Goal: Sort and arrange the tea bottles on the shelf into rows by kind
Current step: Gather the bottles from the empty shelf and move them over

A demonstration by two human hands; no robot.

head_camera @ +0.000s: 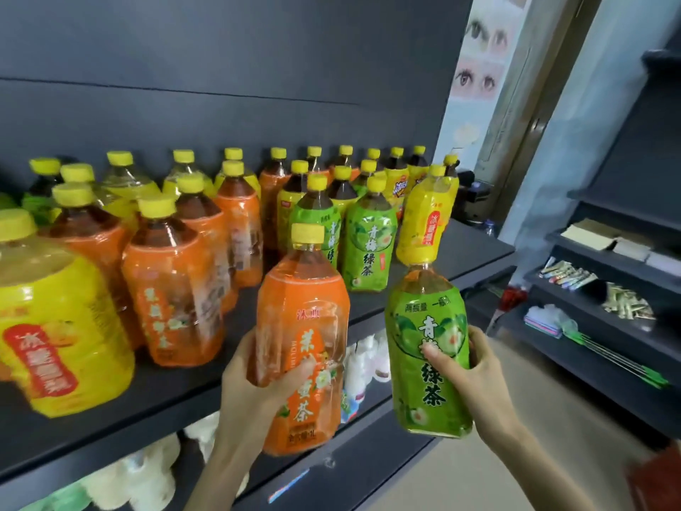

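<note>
My left hand (254, 385) grips an orange-labelled tea bottle (306, 326) with a yellow cap, held upright in front of the shelf edge (184, 396). My right hand (475, 370) grips a green-labelled tea bottle (429, 348) to its right, also off the shelf; its cap is hidden under a yellow-labelled bottle (425, 219) at the shelf's right end. On the shelf stand several orange bottles (173, 289), two green bottles (368, 245) and a large yellow bottle (55, 326) at the near left.
More mixed yellow-capped bottles fill the back row against the dark back panel (221, 68). White packages (154, 473) sit on the lower shelf. Another dark shelf unit (608, 289) with small goods stands at the right, with open floor between.
</note>
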